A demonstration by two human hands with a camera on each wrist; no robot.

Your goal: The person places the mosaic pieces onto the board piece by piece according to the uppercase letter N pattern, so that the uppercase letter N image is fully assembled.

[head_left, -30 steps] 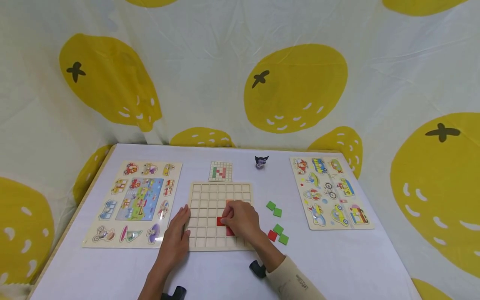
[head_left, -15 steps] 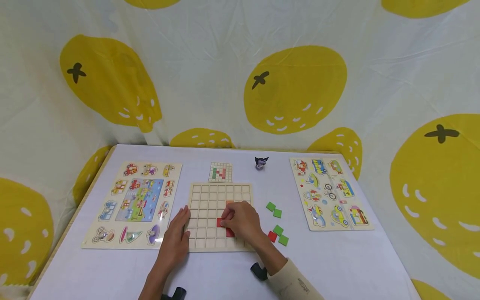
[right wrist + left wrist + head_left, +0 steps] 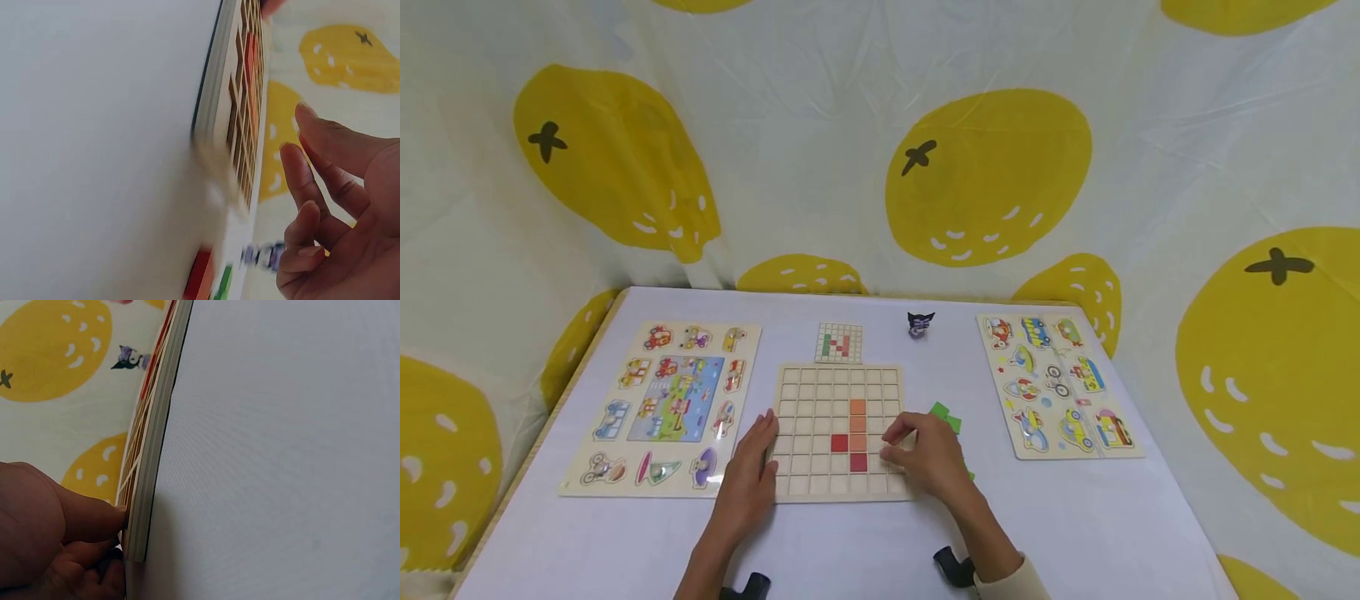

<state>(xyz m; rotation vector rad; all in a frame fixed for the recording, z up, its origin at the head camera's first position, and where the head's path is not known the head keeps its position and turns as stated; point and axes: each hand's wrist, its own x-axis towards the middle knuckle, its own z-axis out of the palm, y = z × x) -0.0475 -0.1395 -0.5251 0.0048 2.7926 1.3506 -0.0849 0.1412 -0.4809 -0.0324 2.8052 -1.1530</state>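
Note:
A wooden grid board (image 3: pixel 797 492) lies in the middle of the table. In its squares sit a column of orange tiles (image 3: pixel 857 407), a red tile (image 3: pixel 839 443) left of the lowest orange one, and a dark red tile (image 3: pixel 858 462) below the column. My left hand (image 3: pixel 747 475) rests along the board's left edge, fingers extended, thumb at the near corner. Over the board's right edge hovers my right hand (image 3: pixel 931 452), its thumb and index finger apart with nothing between them. Green tiles (image 3: pixel 953 424) lie beyond it, partly hidden; the right wrist view shows a loose red tile (image 3: pixel 199 275).
A small pattern card (image 3: pixel 838 353) lies just behind the board, and a dark figurine (image 3: pixel 919 325) stands to its right. Vehicle puzzle boards flank the grid, one on the left (image 3: pixel 576 483) and one on the right (image 3: pixel 1052 446).
My right hand has left the red tile in the grid and moved right toward the loose tiles, uncovering the orange column. My left hand has stayed at the board's edge.

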